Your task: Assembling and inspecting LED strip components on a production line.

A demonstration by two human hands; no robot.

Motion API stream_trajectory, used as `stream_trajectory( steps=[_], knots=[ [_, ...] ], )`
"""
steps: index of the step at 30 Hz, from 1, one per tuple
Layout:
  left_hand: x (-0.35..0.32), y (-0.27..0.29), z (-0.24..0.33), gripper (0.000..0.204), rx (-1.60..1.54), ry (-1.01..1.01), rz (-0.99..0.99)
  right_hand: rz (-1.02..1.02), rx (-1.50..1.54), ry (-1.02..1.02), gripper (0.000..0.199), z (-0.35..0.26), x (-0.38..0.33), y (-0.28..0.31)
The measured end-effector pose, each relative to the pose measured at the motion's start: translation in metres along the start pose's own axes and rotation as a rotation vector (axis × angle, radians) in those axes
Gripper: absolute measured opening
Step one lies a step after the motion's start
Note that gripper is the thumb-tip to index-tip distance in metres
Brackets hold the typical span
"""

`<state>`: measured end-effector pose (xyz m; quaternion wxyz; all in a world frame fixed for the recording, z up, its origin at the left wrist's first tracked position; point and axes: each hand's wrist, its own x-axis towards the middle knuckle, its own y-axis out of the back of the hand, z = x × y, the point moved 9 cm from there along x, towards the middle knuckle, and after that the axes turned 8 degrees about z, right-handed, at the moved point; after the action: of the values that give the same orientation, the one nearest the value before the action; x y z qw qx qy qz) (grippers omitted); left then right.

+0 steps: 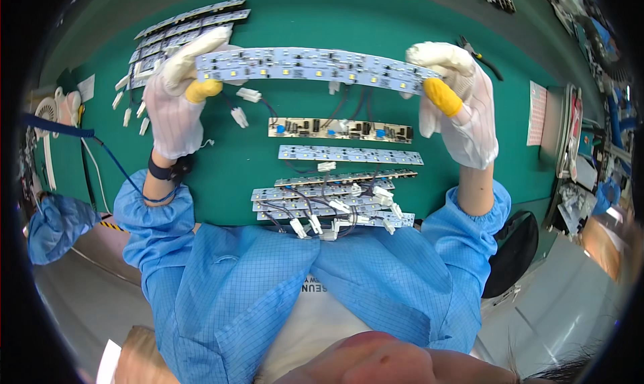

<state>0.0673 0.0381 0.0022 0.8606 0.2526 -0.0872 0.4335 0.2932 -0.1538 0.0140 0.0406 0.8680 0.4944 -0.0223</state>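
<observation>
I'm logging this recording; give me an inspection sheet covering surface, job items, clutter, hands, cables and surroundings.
Surface: green worktop, boards lying on it.
Job items: raised strip board, held at both ends; loose boards nearer the person, board group at upper left.
Clutter: pliers, upper right.
Hands: left hand and right hand, gloved, yellow thumb covers, gripping opposite ends.
Cables: white-connector leads; blue cord, left.
Surroundings: blue fabric, left; black bag-like object, right.

Left grip [176, 97], right grip [463, 99] on circuit board [315, 65]
</observation>
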Motion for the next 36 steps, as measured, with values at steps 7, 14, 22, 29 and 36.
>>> stream_trajectory(
  steps=[7,14,22,29,36],
  knots=[
    [0.005,-0.012,-0.002,0.056,0.067,0.115,-0.046,-0.157,0.123,0.180,0.051,-0.006,-0.001,-0.007],
    [0.003,-0.012,-0.013,0.058,0.035,0.153,-0.076,-0.116,0.059,0.142,0.042,-0.008,0.001,-0.005],
    [-0.004,-0.009,0.004,0.049,-0.327,0.112,-0.012,0.029,0.025,0.082,0.051,0.001,0.003,0.001],
    [-0.002,-0.010,0.040,0.040,-0.017,-0.217,-0.035,0.081,0.000,0.060,0.045,0.012,0.006,0.012],
    [0.001,-0.005,0.005,0.048,0.223,0.055,-0.071,-0.003,0.067,0.127,0.043,0.004,0.003,-0.001]
  ],
)
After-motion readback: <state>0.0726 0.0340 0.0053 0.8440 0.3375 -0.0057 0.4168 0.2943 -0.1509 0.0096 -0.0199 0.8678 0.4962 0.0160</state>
